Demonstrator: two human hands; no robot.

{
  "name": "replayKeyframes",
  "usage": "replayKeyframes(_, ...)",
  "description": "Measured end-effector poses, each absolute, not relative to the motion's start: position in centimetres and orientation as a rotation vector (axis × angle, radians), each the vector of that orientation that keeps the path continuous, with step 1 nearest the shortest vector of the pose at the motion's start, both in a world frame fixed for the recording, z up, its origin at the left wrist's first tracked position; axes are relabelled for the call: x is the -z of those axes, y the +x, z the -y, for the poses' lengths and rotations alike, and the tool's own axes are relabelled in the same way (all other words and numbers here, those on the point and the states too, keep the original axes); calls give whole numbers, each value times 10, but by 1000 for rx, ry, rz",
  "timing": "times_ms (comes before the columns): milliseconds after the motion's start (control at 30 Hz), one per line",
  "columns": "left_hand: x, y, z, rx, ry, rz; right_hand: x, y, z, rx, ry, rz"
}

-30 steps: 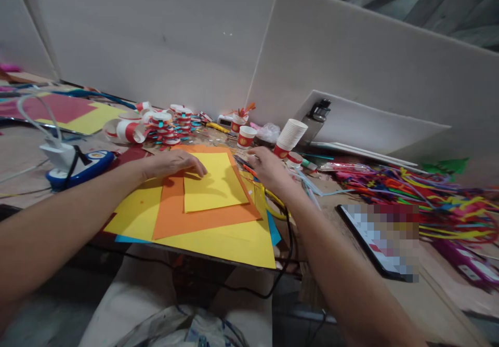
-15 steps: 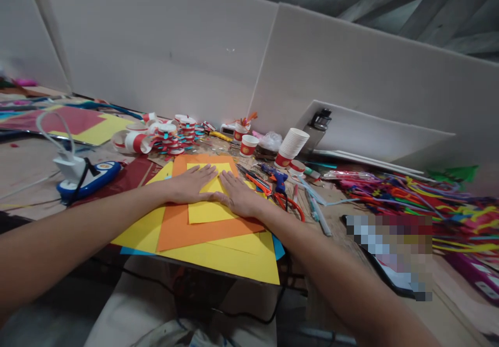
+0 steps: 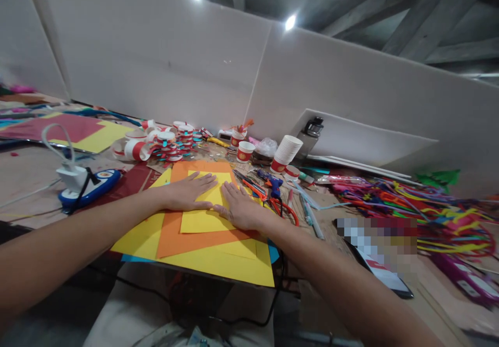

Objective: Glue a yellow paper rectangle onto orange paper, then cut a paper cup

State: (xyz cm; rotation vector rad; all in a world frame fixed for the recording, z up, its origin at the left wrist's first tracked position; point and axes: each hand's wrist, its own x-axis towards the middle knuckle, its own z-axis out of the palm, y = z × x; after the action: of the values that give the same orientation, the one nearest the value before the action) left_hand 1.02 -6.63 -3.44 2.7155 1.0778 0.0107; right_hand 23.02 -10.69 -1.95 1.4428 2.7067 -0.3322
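Observation:
Both palms press down on a small yellow paper (image 3: 202,224) at the middle of the table. My left hand (image 3: 189,191) lies flat on its left side, fingers stretched out. My right hand (image 3: 239,205) rests flat on its right side, fingers spread a little, its thumb near the left thumb. Beneath the small piece is an orange sheet (image 3: 169,240), turned at an angle. Under that lies a larger yellow sheet (image 3: 249,269), with blue paper (image 3: 132,258) poking out below its edge. Neither hand grips anything.
Right of the papers lie orange-handled scissors (image 3: 288,212) and a blue glue gun (image 3: 275,185). Behind stand stacked paper cups (image 3: 286,152) and a dark bottle (image 3: 310,139). A blue power strip (image 3: 91,188) is left, a phone (image 3: 384,271) and pipe cleaners (image 3: 413,207) right.
The right hand has slid slightly toward me, and the small yellow paper has shifted a little left and nearer. The left hand stays flat in about the same place. The view has tilted up slightly.

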Motion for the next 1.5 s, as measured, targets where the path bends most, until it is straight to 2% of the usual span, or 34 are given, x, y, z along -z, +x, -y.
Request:
replayKeyframes(200, 41, 11, 54, -138, 2610, -1246, 7, 211, 110, 307, 1483, -2781)
replayKeyframes(333, 50, 14, 48, -16, 2644, -1363, 25, 198, 104, 427, 1418, -2819)
replayKeyframes(467, 50, 14, 50, 24, 2680, -1376, 37, 202, 104, 469, 1379, -2835)
replayKeyframes(1167, 54, 8, 51, -139, 2676, -1305, 33, 216, 116, 432, 1473, -2818)
replayKeyframes(1500, 57, 7, 50, -169, 2727, -1292, 18, 223, 127, 433, 1573, -2717)
